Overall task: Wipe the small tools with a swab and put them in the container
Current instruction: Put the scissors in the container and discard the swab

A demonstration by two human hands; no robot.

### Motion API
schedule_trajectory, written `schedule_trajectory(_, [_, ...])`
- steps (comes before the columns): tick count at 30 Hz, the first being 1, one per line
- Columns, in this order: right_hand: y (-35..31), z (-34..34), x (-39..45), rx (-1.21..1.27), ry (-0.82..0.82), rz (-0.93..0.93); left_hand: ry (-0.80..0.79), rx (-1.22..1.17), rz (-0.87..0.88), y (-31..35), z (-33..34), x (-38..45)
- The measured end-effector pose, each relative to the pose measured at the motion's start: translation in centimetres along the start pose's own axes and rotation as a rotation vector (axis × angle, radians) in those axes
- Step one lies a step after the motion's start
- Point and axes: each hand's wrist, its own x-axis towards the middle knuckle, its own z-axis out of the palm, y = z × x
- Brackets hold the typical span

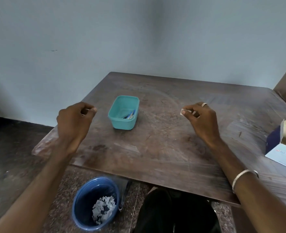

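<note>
A teal plastic container (123, 122) stands on the wooden table (164, 148), slightly left of centre, with a few small blue and white tools (130, 114) lying in its far right corner. My left hand (73, 121) hovers to the left of the container, fingers curled, with thumb and forefinger pinched on something tiny that I cannot make out. My right hand (201, 116) is held to the right of the container and pinches a small white swab pad (183, 112) between thumb and forefinger.
An open blue and white box (276, 145) lies at the table's right edge. A blue waste bin (95, 202) with torn paper scraps stands on the floor below the table's near left edge. A wall rises behind the table.
</note>
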Motion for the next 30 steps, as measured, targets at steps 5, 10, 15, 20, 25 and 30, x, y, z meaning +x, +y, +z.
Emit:
schedule_trajectory(5, [-7.5,2.0,-3.3,0.247,-0.128,0.096,-0.045,0.042,-0.066,-5.1,-2.4,-2.5])
schedule_trajectory(10, [-16.3,5.5,-8.8,0.515,-0.369,0.099,-0.036,0.049,-0.089,-8.8,-3.6,-4.0])
schedule_trajectory(15, [-21.4,9.5,-13.5,0.496,-0.694,-0.049,0.01,0.107,0.05,-10.9,-3.8,-5.2])
schedule_trajectory(20, [-21.6,14.5,-17.7,0.436,-1.06,0.1,0.045,0.105,0.173,-13.9,-3.1,-6.6])
schedule_trajectory(25, [-17.9,21.1,-20.5,0.262,-1.063,0.243,0.221,-0.043,0.252,-15.4,-2.0,-7.8])
schedule_trajectory(30, [-15.0,28.1,-20.8,0.105,-1.069,0.337,0.349,-0.147,0.345,-16.7,-0.4,-8.3])
